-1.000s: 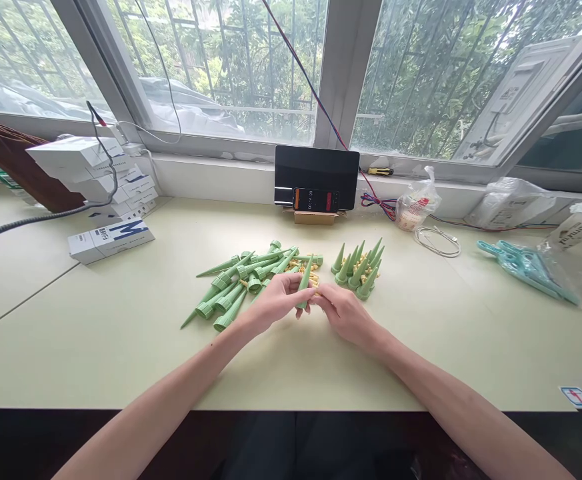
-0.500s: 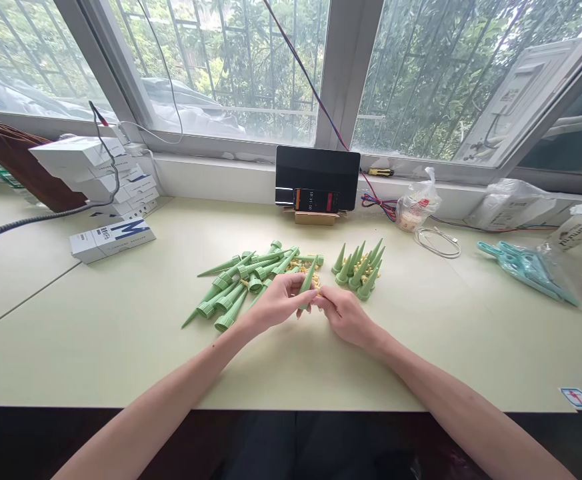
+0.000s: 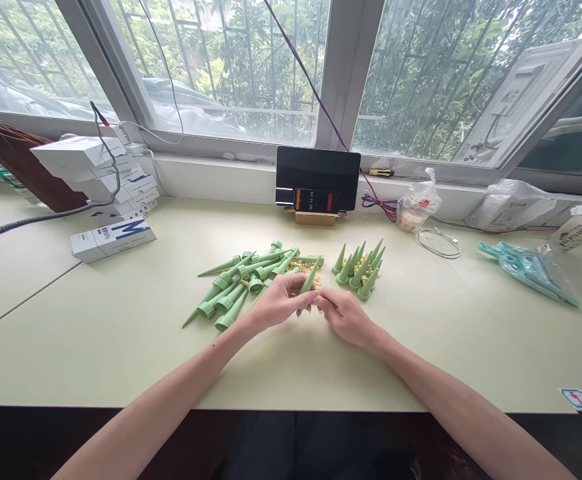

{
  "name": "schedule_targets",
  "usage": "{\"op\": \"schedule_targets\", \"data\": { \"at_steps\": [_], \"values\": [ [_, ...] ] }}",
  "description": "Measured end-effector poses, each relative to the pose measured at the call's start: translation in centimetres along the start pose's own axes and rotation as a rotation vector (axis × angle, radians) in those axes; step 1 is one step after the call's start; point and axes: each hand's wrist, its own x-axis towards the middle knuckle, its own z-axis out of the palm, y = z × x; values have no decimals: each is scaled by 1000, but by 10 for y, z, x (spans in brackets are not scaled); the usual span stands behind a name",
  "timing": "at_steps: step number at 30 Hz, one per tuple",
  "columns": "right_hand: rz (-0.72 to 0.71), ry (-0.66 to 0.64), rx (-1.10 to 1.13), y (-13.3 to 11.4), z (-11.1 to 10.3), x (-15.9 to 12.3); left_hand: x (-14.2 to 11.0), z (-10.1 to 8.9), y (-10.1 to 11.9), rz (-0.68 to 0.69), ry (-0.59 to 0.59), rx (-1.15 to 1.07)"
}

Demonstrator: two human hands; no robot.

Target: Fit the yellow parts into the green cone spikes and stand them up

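Observation:
My left hand [image 3: 281,301] is closed around a green plastic watering spike [image 3: 310,276], whose tip points up. Against the lower end of this spike, the fingertips of my right hand [image 3: 345,316] are pinched together; what is between them is too small and hidden to make out. Just beyond my hands lie small yellow plastic pieces [image 3: 317,283], partly covered by the fingers. A loose heap of green spikes [image 3: 231,299] lies left of my left hand, several with their open caps towards me. To the right, a group of green spikes [image 3: 367,285] stands upright, yellow pieces among them.
A tablet [image 3: 318,170] and a phone [image 3: 315,200] lean on a cardboard stand at the back. White boxes [image 3: 113,240] are at the left. On the right are a plastic bag [image 3: 418,203], a coiled white cable [image 3: 438,243] and a teal tool [image 3: 525,270] in clear wrapping.
Both my hands stay almost in place, with the spike held the same way. Another person's hand with a green object, at the right edge before, has gone out of view.

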Motion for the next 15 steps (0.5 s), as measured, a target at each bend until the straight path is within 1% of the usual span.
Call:
{"op": "schedule_targets", "data": {
  "at_steps": [15],
  "values": [
    [16, -15, 28, 0, 0, 0, -1, 1, 1, -10, -3, -40]
  ]
}}
